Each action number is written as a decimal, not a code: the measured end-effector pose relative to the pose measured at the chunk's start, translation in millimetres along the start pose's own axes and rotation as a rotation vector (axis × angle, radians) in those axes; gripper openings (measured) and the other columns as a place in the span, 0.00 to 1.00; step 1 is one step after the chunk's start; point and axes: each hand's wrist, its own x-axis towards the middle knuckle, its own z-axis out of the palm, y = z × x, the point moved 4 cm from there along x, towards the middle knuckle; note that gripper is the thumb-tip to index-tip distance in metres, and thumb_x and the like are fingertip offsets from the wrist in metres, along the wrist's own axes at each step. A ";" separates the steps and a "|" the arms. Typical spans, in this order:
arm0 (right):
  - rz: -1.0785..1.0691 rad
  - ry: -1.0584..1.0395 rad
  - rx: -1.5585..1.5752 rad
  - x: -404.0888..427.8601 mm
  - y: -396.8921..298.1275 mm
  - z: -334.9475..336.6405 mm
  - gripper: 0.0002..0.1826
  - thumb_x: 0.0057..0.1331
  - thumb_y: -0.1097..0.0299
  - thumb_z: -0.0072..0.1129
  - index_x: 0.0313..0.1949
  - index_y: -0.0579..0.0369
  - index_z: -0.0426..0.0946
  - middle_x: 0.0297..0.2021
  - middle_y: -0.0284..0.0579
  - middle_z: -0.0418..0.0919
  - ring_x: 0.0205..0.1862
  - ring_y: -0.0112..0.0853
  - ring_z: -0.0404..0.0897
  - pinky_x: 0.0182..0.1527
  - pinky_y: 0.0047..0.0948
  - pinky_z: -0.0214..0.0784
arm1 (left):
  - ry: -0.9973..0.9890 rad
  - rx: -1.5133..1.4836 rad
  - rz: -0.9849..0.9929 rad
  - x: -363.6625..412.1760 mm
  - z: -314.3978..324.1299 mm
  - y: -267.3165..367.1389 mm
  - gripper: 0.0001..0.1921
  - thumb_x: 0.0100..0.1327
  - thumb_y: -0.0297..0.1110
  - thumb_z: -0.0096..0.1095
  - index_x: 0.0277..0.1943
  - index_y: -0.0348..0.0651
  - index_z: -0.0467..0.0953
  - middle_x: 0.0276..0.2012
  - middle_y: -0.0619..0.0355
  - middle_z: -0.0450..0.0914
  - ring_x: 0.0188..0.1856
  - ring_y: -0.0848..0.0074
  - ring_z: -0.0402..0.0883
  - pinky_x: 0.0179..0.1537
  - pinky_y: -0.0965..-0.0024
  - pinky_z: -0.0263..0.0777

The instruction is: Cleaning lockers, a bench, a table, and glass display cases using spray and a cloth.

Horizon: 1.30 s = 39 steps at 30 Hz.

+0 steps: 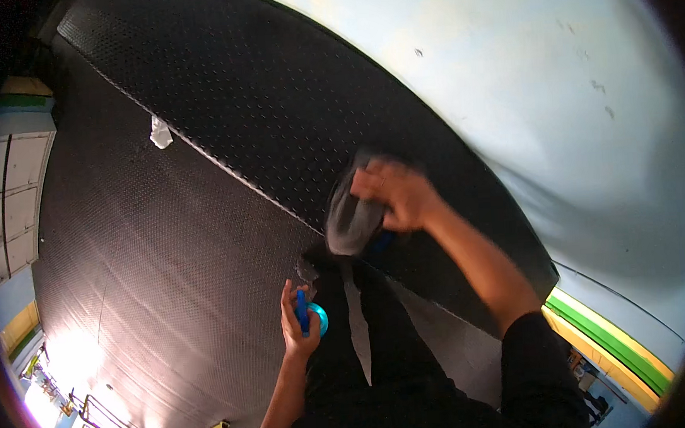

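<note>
My left hand [302,323] is wrapped around a blue-and-turquoise spray bottle [321,320], seen from above, its blue head upright between thumb and fingers. Higher and to the right, my right hand [399,190] is blurred by motion over a black studded rubber surface [268,119]. Under its fingers is a soft grey item, apparently a cloth [352,231], also blurred. Part of a small blue thing [383,241] shows below that hand; I cannot tell what it is. My legs in black trousers [337,330] stand below the edge of the studded surface.
A pale wall [545,98] curves along the studded surface's far side. Dark textured flooring [147,253] spreads to the left. A crumpled white piece [161,133] lies at the studded surface's near edge. Metal-framed equipment [106,415] stands at lower left, by bright light.
</note>
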 end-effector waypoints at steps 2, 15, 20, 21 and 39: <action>0.137 0.171 -0.173 -13.4 52.4 -36.5 0.43 0.54 0.61 0.62 0.72 0.39 0.63 0.74 0.39 0.60 0.75 0.44 0.59 0.75 0.48 0.52 | 0.027 0.017 0.084 0.4 11.6 6.9 0.40 0.58 0.21 0.54 0.75 0.38 0.52 0.57 0.39 0.76 0.59 0.53 0.77 0.60 0.51 0.71; 0.842 0.421 -0.031 -80.5 -70.8 74.9 0.47 0.64 0.37 0.54 0.76 0.51 0.55 0.77 0.54 0.51 0.78 0.56 0.47 0.74 0.60 0.42 | 0.077 0.109 0.234 -12.3 109.7 63.9 0.40 0.59 0.21 0.53 0.76 0.36 0.50 0.75 0.36 0.51 0.74 0.44 0.59 0.63 0.51 0.68; 0.354 0.150 0.035 -109.6 -101.7 102.3 0.45 0.62 0.43 0.60 0.76 0.40 0.56 0.76 0.43 0.54 0.78 0.45 0.51 0.76 0.53 0.46 | 0.134 0.235 0.273 -18.8 122.5 73.1 0.41 0.59 0.22 0.53 0.76 0.35 0.50 0.77 0.35 0.45 0.77 0.43 0.51 0.63 0.50 0.67; 0.138 0.056 0.036 -117.5 -100.5 101.8 0.45 0.61 0.46 0.63 0.75 0.36 0.57 0.76 0.40 0.56 0.78 0.42 0.52 0.76 0.51 0.48 | 0.143 0.225 0.249 -23.0 123.6 71.8 0.41 0.59 0.23 0.53 0.76 0.35 0.50 0.78 0.35 0.45 0.77 0.42 0.51 0.64 0.49 0.66; 0.981 0.616 -0.157 -216.7 -25.5 68.5 0.45 0.65 0.43 0.53 0.75 0.55 0.55 0.75 0.58 0.52 0.77 0.57 0.48 0.75 0.60 0.41 | 0.072 0.016 0.292 -112.8 143.8 27.5 0.37 0.59 0.17 0.47 0.74 0.31 0.53 0.76 0.33 0.49 0.77 0.41 0.52 0.70 0.48 0.60</action>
